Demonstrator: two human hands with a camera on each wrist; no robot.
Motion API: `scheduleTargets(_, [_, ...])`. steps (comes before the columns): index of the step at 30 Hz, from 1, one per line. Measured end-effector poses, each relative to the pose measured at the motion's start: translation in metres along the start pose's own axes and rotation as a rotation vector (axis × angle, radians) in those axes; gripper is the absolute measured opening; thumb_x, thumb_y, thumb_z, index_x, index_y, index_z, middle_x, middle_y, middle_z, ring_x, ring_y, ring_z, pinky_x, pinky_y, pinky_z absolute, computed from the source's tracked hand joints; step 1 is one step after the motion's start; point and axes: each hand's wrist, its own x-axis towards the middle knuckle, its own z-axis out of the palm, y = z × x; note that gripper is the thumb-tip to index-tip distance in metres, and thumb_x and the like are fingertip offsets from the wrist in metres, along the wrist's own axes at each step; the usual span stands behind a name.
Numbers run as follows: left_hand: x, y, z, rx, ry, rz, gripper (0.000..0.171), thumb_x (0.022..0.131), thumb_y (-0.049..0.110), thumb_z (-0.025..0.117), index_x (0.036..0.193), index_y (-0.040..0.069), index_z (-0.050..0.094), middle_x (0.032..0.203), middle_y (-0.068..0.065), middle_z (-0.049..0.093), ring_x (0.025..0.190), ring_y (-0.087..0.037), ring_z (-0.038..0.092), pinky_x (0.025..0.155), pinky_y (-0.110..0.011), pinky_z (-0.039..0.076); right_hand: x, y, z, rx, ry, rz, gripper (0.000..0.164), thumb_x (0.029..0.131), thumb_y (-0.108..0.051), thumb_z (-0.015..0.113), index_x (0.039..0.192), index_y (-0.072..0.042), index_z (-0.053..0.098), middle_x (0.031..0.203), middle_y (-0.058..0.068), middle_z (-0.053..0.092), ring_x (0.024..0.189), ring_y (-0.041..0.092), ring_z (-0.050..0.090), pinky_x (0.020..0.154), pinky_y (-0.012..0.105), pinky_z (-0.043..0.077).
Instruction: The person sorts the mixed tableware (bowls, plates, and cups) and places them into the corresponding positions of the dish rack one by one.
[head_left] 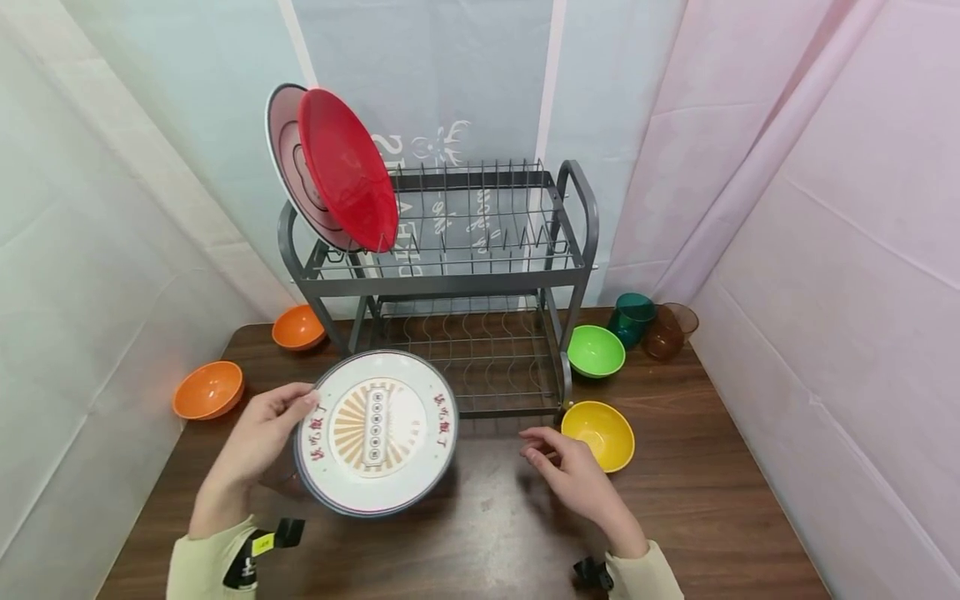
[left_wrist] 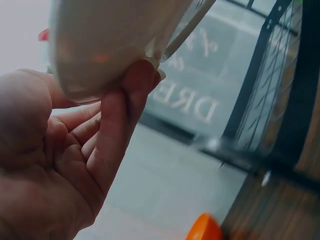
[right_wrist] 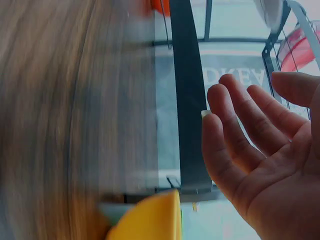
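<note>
My left hand [head_left: 258, 437] pinches the left rim of a white plate [head_left: 427, 408] with a sunburst pattern and red characters, thumb on its face and fingers beneath. The plate is tilted toward me in front of the rack's lower tier. In the left wrist view, the fingers [left_wrist: 112, 130] curl under the pale plate edge [left_wrist: 115, 65]. My right hand [head_left: 573, 475] holds nothing; its fingers are loosely bent beside a yellow bowl [head_left: 611, 421]. A red plate [head_left: 348, 171] and a pink dark-rimmed plate [head_left: 283, 137] lean in the upper tier's left end.
The two-tier dark dish rack [head_left: 442, 286] stands at the table's back. Two orange bowls, one nearer [head_left: 208, 390] and one farther [head_left: 298, 327], sit left of it. On the right are a green bowl [head_left: 596, 352], a teal cup [head_left: 632, 319] and a brown cup [head_left: 667, 332].
</note>
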Motion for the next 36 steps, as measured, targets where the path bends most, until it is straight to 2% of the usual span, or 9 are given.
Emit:
scheduleTargets(2, [0.002, 0.0, 0.01, -0.056, -0.027, -0.016, 0.036, 0.105, 0.023, 0.052, 0.128, -0.005, 0.058, 0.096, -0.015, 0.068, 0.077, -0.02, 0.065, 0.068, -0.027, 0.055, 0.001, -0.003, 0.005, 0.051, -0.033, -0.005, 0.026, 0.102, -0.023, 0.058, 0.127, -0.014, 0.061, 0.101, 0.0, 0.072, 0.089, 0.02, 0.068, 0.081, 0.033, 0.054])
scheduleTargets(6, [0.005, 0.0, 0.027, -0.127, -0.04, -0.046, 0.035, 0.105, 0.022, 0.054, 0.129, -0.002, 0.058, 0.098, -0.016, 0.069, 0.08, -0.023, 0.066, 0.072, -0.03, 0.057, 0.003, -0.01, 0.014, 0.144, -0.084, -0.004, 0.029, 0.105, -0.025, 0.054, 0.131, -0.014, 0.058, 0.102, 0.003, 0.073, 0.09, 0.021, 0.069, 0.081, 0.033, 0.054])
scheduleTargets(12, [0.002, -0.005, 0.051, -0.229, -0.014, -0.008, 0.034, 0.104, 0.018, 0.054, 0.128, -0.006, 0.056, 0.1, -0.019, 0.068, 0.082, -0.021, 0.067, 0.077, -0.029, 0.057, 0.004, -0.016, 0.022, 0.249, -0.116, 0.025, 0.034, 0.107, -0.026, 0.047, 0.134, -0.006, 0.054, 0.103, 0.008, 0.071, 0.092, 0.024, 0.069, 0.081, 0.034, 0.056])
scheduleTargets(17, [0.001, -0.005, 0.071, -0.281, 0.002, 0.065, 0.031, 0.103, 0.015, 0.056, 0.127, -0.005, 0.055, 0.106, -0.022, 0.068, 0.082, -0.019, 0.069, 0.075, -0.032, 0.058, 0.003, -0.021, 0.019, 0.389, -0.104, 0.075, 0.039, 0.107, -0.021, 0.047, 0.136, 0.005, 0.049, 0.105, 0.018, 0.068, 0.095, 0.032, 0.067, 0.081, 0.039, 0.057])
scheduleTargets(20, [0.0, -0.006, 0.083, -0.315, 0.012, 0.075, 0.031, 0.103, 0.013, 0.056, 0.128, -0.005, 0.054, 0.109, -0.023, 0.067, 0.084, -0.018, 0.068, 0.076, -0.034, 0.058, 0.004, -0.024, 0.017, 0.45, -0.097, 0.102, 0.038, 0.105, -0.022, 0.052, 0.134, 0.004, 0.052, 0.107, 0.019, 0.067, 0.095, 0.031, 0.066, 0.082, 0.041, 0.057])
scheduleTargets(25, [0.0, -0.012, 0.098, -0.371, 0.018, 0.066, 0.031, 0.103, 0.013, 0.055, 0.129, -0.005, 0.052, 0.111, -0.025, 0.066, 0.085, -0.017, 0.067, 0.075, -0.033, 0.057, 0.007, -0.029, 0.015, 0.5, -0.057, 0.151, 0.036, 0.102, -0.021, 0.058, 0.13, 0.002, 0.055, 0.111, 0.018, 0.066, 0.094, 0.026, 0.067, 0.082, 0.043, 0.057])
scheduleTargets(30, [-0.001, -0.014, 0.113, -0.437, 0.024, 0.033, 0.031, 0.103, 0.009, 0.055, 0.13, -0.004, 0.049, 0.112, -0.023, 0.064, 0.083, -0.015, 0.066, 0.071, -0.031, 0.055, 0.009, -0.032, 0.012, 0.533, -0.005, 0.195, 0.042, 0.101, -0.018, 0.061, 0.136, 0.003, 0.05, 0.117, 0.022, 0.065, 0.095, 0.027, 0.068, 0.081, 0.04, 0.057])
scheduleTargets(36, [-0.004, -0.012, 0.127, -0.516, 0.009, -0.019, 0.033, 0.1, 0.005, 0.058, 0.13, 0.001, 0.047, 0.113, -0.017, 0.063, 0.083, -0.015, 0.064, 0.072, -0.031, 0.053, 0.013, -0.034, 0.003, 0.525, 0.037, 0.22, 0.046, 0.1, -0.012, 0.062, 0.141, -0.001, 0.045, 0.122, 0.022, 0.063, 0.097, 0.029, 0.067, 0.082, 0.043, 0.057])
